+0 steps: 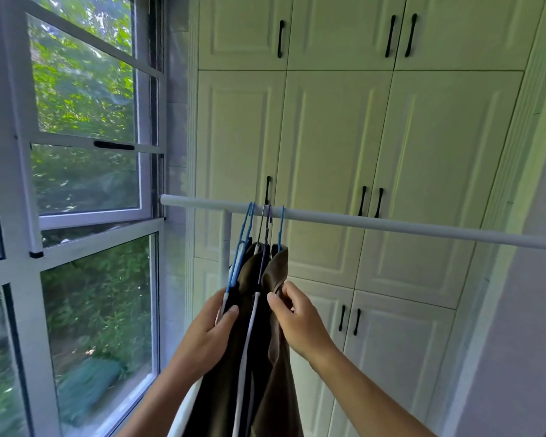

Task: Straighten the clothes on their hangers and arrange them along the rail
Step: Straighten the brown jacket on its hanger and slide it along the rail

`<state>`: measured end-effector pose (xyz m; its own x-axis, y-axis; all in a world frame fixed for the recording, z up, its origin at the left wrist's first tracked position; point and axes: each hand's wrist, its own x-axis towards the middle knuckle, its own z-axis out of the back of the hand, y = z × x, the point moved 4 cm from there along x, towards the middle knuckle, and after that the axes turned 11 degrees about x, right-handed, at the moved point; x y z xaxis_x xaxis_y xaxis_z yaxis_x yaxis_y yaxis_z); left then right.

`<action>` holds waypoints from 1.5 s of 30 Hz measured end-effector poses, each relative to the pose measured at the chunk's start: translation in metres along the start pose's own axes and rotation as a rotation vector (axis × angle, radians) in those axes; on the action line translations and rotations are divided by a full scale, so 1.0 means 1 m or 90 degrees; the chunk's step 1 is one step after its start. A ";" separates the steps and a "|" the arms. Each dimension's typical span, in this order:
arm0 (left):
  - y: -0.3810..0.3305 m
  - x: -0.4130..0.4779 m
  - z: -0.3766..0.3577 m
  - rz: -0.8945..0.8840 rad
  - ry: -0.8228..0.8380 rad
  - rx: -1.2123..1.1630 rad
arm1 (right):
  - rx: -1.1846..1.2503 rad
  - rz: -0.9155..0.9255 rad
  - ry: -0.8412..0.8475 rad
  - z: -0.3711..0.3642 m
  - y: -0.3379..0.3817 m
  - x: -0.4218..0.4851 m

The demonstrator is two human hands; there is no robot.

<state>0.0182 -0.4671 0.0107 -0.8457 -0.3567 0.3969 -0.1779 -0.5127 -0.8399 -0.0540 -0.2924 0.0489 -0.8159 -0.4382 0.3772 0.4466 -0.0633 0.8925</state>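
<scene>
We see a white rail [391,223] that crosses the view from 9 o'clock toward 3 o'clock, in front of the cream cupboard doors [328,137]; the clothes [265,310] hang bunched together near its left end, at about 6 o'clock from the middle of the view. Several hangers [249,228] hook over the rail close beside each other; some hooks are blue, the middle ones look grey or purple. The garments are brown and dark, with a white stripe [248,342] running down between them.

Our left hand [208,329] holds the leftmost garments from the 9 o'clock side; its thumb presses on the dark cloth and the fingers [216,305] are wrapped behind, so it is grasping the bundle. Our right hand [297,316] comes from 4 o'clock; its thumb and forefinger are pinched on the upper edge of the brown garment [276,272] at the right of the group, where the cloth is folded over.

The window [85,184] with a white frame fills the 9 o'clock side; green leaves show behind the glass. The long stretch of rail toward 3 o'clock carries nothing.
</scene>
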 end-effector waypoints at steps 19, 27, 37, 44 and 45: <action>-0.039 -0.058 -0.013 -0.028 -0.103 0.256 | 0.040 -0.030 0.051 0.058 -0.004 -0.065; -0.053 -0.112 -0.044 0.047 -0.069 0.314 | 0.024 -0.059 0.090 0.084 -0.009 -0.097; -0.085 -0.152 -0.059 -0.026 -0.160 0.558 | -0.141 -0.066 0.028 0.048 0.019 -0.050; -0.099 -0.116 -0.071 -0.040 -0.140 0.547 | -0.115 -0.104 0.028 0.043 0.013 -0.033; -0.096 -0.106 -0.072 -0.021 -0.133 0.542 | -0.102 -0.120 0.024 0.044 0.010 -0.029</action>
<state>0.0888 -0.3234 0.0224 -0.7224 -0.4246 0.5457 0.3057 -0.9041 -0.2987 -0.0424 -0.2407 0.0578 -0.8775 -0.4381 0.1952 0.3424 -0.2872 0.8946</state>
